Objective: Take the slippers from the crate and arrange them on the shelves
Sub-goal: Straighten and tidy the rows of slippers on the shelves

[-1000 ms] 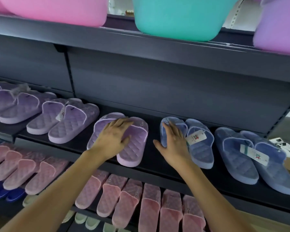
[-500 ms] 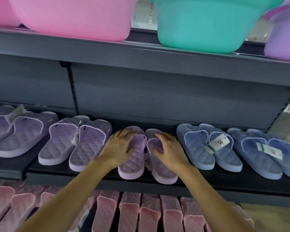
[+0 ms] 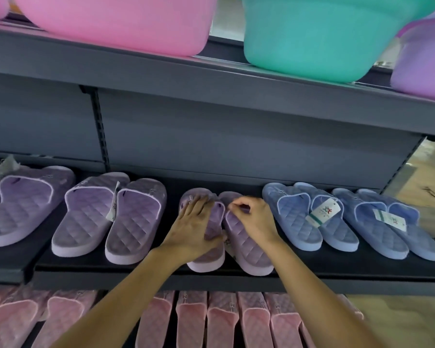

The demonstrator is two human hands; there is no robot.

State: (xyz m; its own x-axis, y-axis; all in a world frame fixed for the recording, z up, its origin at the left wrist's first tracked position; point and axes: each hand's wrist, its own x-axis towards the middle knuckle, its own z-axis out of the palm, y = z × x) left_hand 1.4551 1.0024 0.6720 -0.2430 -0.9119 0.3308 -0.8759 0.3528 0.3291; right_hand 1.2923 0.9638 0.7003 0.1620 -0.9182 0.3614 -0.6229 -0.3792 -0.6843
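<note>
While my forearms reach up over the row of pink slippers (image 3: pixel 219 320) packed side by side nearest me, both my hands are on the lilac pair (image 3: pixel 249 249), which lies on the dark middle shelf (image 3: pixel 337 280) with its heels at the front edge and its toes pointing to the back. My left hand (image 3: pixel 194 229) lies flat on the left slipper of that pair, fingers straight and spread over its strap, thumb down along the footbed. My right hand (image 3: pixel 255 219) is curled, thumb and forefinger pinching the strap edge of the right slipper close to where the two straps meet. The two slippers touch along their inner sides. To the left on the same shelf sits a purple pair (image 3: pixel 108 217) with a tag hanging between its slippers, and further left another purple slipper (image 3: pixel 23 207), partly cut off at the edge of my view. To the right lie two blue pairs (image 3: pixel 309 217), just beside each other, each carrying a white tag (image 3: pixel 323 213). Behind them rises the grey back panel (image 3: pixel 236 136). Above it, on the top shelf (image 3: pixel 211 79), stand a pink basin (image 3: pixel 116 21), a teal basin (image 3: pixel 324 33) and a purple basin (image 3: pixel 422 59), the last only partly in view.
</note>
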